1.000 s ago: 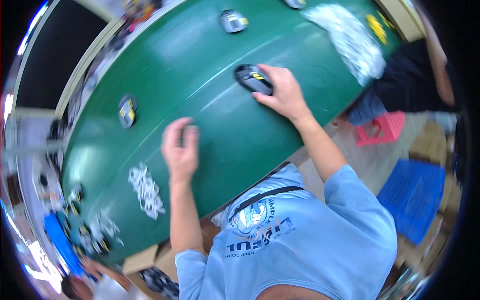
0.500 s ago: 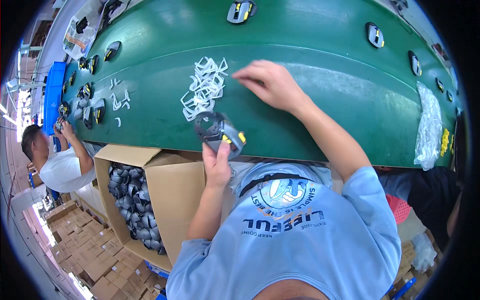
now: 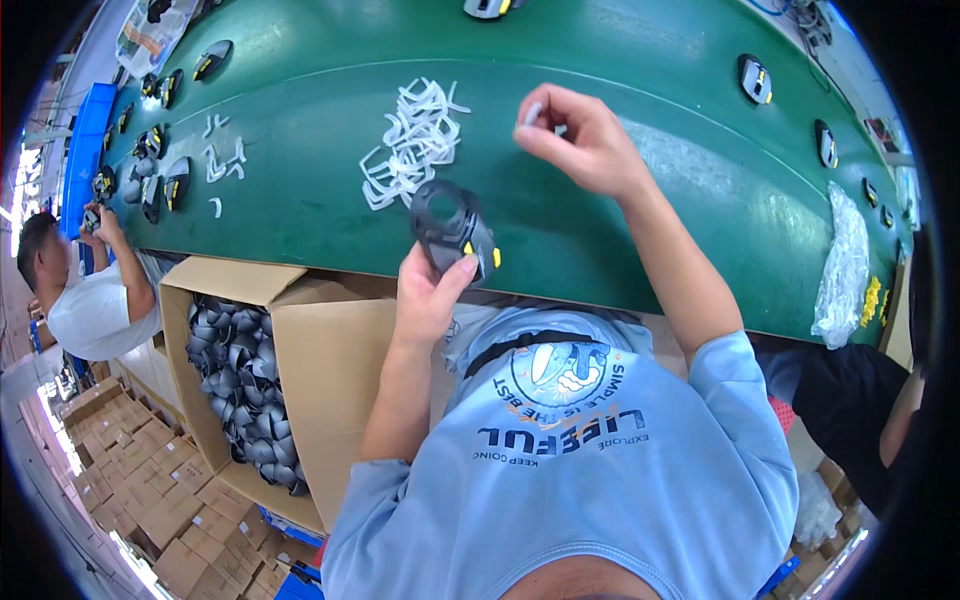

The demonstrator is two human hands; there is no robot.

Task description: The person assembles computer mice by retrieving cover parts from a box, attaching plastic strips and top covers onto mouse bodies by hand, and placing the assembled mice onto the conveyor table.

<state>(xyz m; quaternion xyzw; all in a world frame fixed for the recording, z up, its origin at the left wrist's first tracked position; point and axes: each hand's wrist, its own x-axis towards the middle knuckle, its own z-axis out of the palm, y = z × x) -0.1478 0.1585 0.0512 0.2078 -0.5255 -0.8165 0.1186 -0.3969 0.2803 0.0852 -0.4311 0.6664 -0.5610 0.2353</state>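
Observation:
My left hand (image 3: 430, 295) is closed around the lower end of a dark computer mouse shell (image 3: 440, 232), which has a round opening at its far end and yellow side pieces. The shell hangs over the near edge of the green table. To its right, above the tabletop, my right hand (image 3: 592, 150) pinches a small white plastic strip (image 3: 533, 113) between thumb and fingers. A loose heap of bent white plastic strips (image 3: 425, 125) lies just beyond the shell, left of my right hand.
An open cardboard box (image 3: 345, 370) of grey curved shells (image 3: 245, 390) stands below the table at left. At far left a co-worker (image 3: 105, 310) handles a part beside a blue bin (image 3: 84, 150). More mouse bodies (image 3: 755, 78) and clear plastic wrap (image 3: 840, 270) lie on the green table (image 3: 320, 170).
My right hand has moved right, away from the heap, and a white strip now shows in its fingers. The shell in my left hand has turned, its round opening facing up more.

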